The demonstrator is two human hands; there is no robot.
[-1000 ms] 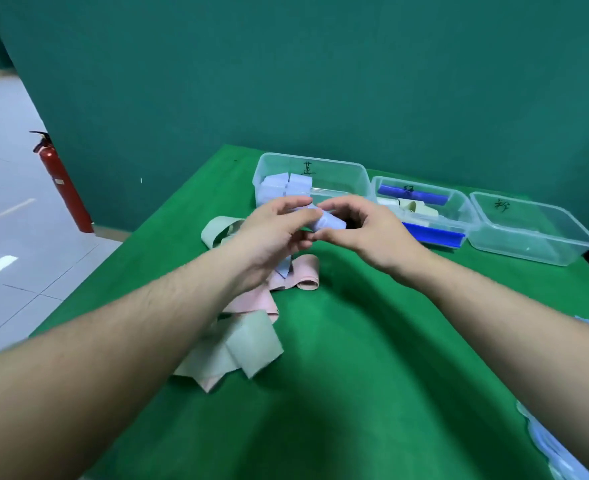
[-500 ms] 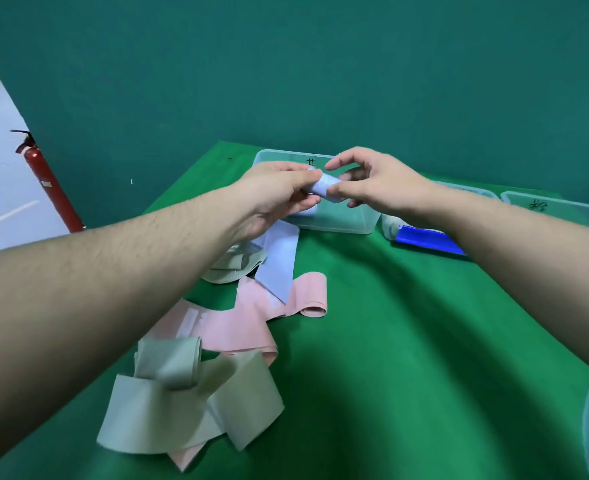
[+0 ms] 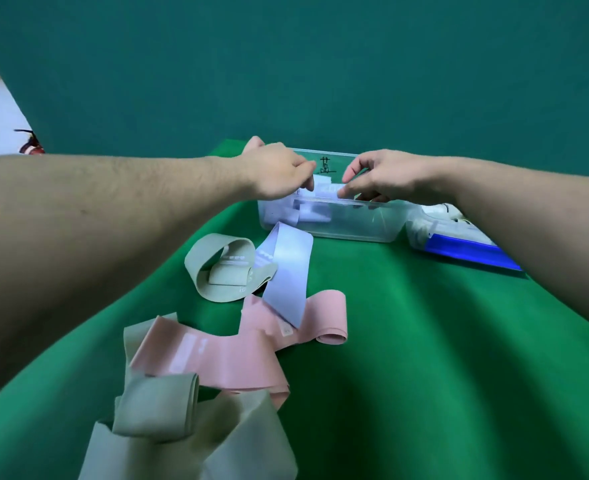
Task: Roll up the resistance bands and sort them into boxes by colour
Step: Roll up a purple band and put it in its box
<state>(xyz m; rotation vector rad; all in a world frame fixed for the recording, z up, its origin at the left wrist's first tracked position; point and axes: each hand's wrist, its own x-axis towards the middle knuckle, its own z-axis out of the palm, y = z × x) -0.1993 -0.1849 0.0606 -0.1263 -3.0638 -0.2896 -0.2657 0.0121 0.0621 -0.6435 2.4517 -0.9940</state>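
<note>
- Both hands reach over the near rim of a clear plastic box [image 3: 341, 223] marked with a handwritten character on its far wall.
- Left hand [image 3: 279, 171]: fingers curled down into the box, tips pinching the left end of a rolled pale-blue band [image 3: 324, 187].
- Right hand [image 3: 386, 176]: thumb and fingers curled, pinching the right end of the same roll; the roll sits between the two hands, just above or at the rim level, inside the box opening.
- More pale-blue rolls [image 3: 286, 211] lie in the left part of that box, seen through its wall.
- Second clear box [image 3: 424, 233] just to the right, partly hidden by the right forearm; a dark-blue piece [image 3: 466, 251] shows at its front, pale contents behind it.
- On the green tablecloth [image 3: 424, 341], near the first box: a loose pale-blue band [image 3: 287, 271] draped over a sage-green band [image 3: 216, 268] and a pink band [image 3: 317, 317].
- Nearer the camera: a second pink band [image 3: 216, 358] lying flat, overlapping a heap of sage-green bands [image 3: 182, 427], one partly rolled.
- Far left, behind the left forearm: top of a red fire extinguisher [image 3: 31, 147] on the floor.
</note>
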